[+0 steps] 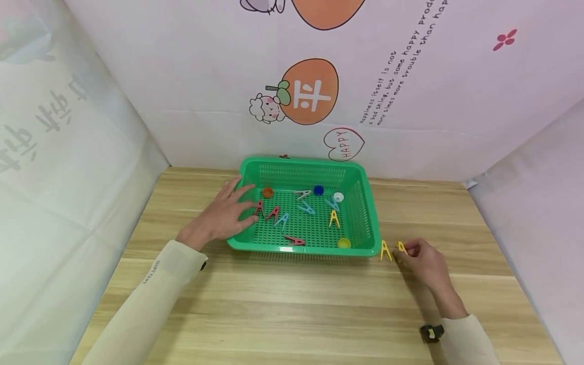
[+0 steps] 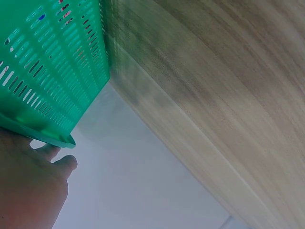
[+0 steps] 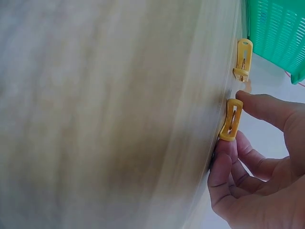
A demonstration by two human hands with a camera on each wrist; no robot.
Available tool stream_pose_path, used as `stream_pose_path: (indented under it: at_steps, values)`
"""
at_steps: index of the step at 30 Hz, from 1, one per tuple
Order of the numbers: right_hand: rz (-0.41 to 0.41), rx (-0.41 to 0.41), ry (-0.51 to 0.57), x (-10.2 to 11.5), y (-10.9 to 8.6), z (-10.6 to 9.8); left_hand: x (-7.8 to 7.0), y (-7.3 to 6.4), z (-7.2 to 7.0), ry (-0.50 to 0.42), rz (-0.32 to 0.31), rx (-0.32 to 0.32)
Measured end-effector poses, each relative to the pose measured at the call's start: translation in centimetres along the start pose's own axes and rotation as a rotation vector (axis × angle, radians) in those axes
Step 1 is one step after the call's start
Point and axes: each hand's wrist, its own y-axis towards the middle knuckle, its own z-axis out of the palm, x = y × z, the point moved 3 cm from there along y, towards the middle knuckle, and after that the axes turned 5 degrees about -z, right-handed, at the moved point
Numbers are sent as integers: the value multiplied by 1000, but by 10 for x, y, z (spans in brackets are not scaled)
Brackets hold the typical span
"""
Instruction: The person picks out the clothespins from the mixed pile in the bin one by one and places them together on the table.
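Observation:
My left hand (image 1: pixel 228 212) rests over the left rim of a green plastic basket (image 1: pixel 305 250), fingers spread and reaching inside. In the left wrist view that hand (image 2: pixel 31 176) lies against the basket's rim (image 2: pixel 43 136). Over the wooden table, right of the basket, my right hand (image 1: pixel 426 261) pinches a yellow clothespin (image 1: pixel 401 247). The right wrist view shows this clothespin (image 3: pixel 231 119) between thumb and fingertips. Another yellow clothespin (image 1: pixel 385 250) stands between the basket and that hand. Inside the basket lie red clothespins (image 1: pixel 272 213), blue clothespins (image 1: pixel 306 208), a yellow clothespin (image 1: pixel 334 219) and a pale one (image 1: pixel 302 193).
The basket also holds several small round caps: an orange cap (image 1: pixel 267 192), a blue cap (image 1: pixel 318 190), a white cap (image 1: pixel 338 196) and a yellow cap (image 1: pixel 344 243). A printed white cloth (image 1: pixel 219 137) hangs behind the wooden table (image 1: pixel 292 314) and along both sides.

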Motion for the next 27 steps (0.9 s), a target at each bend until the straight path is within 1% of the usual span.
stream_pose_path:
  at_steps: [18, 23, 27]
  values:
    - [9, 7, -6, 2, -1, 0, 2, -1, 2, -13, 3, -8]
    - [-12, -17, -9, 3, -2, -2, 2, 0, 1, -9, 7, -8]
    - [-47, -68, -16, 3, -4, -6, 2, 1, 1, -4, 10, -8]
